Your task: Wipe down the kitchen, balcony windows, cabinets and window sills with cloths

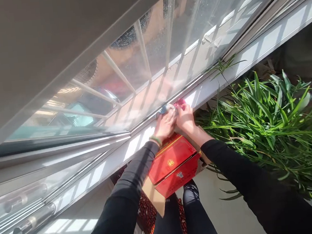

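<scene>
- Crumpled cloth (180, 103), blue-grey, white and pink, lies at the base of the window frame; whether it is one piece or two, I cannot tell.
- Two hands on it: the right hand (186, 118) has its fingers clamped on the pink part; the left hand (165, 126) covers the pale part, its grip too hidden to tell.
- One green band (155, 139) circles the left wrist.
- One red cardboard box (173, 163), glossy, sits just below the hands, brown flaps out.
- One pane of glass (158, 83), smooth, with at least five slim bars (119, 72) beyond.
- One bushy plant (269, 120), strap-leaved, at right.
</scene>
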### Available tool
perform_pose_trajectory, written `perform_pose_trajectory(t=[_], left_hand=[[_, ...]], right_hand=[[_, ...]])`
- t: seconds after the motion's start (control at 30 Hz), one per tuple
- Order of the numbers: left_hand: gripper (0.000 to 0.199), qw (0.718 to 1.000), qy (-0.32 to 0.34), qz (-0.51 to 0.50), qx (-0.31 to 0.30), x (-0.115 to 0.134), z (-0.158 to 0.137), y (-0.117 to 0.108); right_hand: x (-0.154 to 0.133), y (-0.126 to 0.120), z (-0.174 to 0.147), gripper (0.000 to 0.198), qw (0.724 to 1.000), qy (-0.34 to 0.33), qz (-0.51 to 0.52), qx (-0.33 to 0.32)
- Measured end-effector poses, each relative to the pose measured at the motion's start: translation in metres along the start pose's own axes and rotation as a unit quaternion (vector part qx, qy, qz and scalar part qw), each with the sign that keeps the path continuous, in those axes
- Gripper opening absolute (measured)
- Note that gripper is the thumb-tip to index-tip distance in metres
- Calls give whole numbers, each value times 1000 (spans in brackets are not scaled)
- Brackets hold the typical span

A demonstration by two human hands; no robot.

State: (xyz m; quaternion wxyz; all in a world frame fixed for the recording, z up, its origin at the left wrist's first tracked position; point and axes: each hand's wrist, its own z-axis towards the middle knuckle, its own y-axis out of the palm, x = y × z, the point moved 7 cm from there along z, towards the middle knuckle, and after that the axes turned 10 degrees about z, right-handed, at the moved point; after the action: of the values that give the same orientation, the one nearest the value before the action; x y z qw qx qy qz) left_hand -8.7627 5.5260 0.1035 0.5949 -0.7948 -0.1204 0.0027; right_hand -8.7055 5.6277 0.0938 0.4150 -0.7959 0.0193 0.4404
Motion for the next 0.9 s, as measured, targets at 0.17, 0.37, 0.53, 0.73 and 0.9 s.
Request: perform_pose_trajectory(t=[0.17,0.37,0.53,0.73,0.9], left_hand=[[63,996,-74,6,-46,-62,-140,1],[67,993,-110,7,-50,-67,-159,3],[65,1000,-7,-5,-22,-30,-39,-10],[69,997,72,-12,9,15,87,-29],[64,1000,13,-6,3,0,19,-29]], right_hand=[[-95,76,-62,61,980,-82,3,-179],[-106,79,-75,57,947,-214,-28,-236],[-30,24,-18,60,967,-208,-70,-127],[46,-36,43,65,991,-100,-85,-26],[-16,3,7,73,984,-117,-90,-102]])
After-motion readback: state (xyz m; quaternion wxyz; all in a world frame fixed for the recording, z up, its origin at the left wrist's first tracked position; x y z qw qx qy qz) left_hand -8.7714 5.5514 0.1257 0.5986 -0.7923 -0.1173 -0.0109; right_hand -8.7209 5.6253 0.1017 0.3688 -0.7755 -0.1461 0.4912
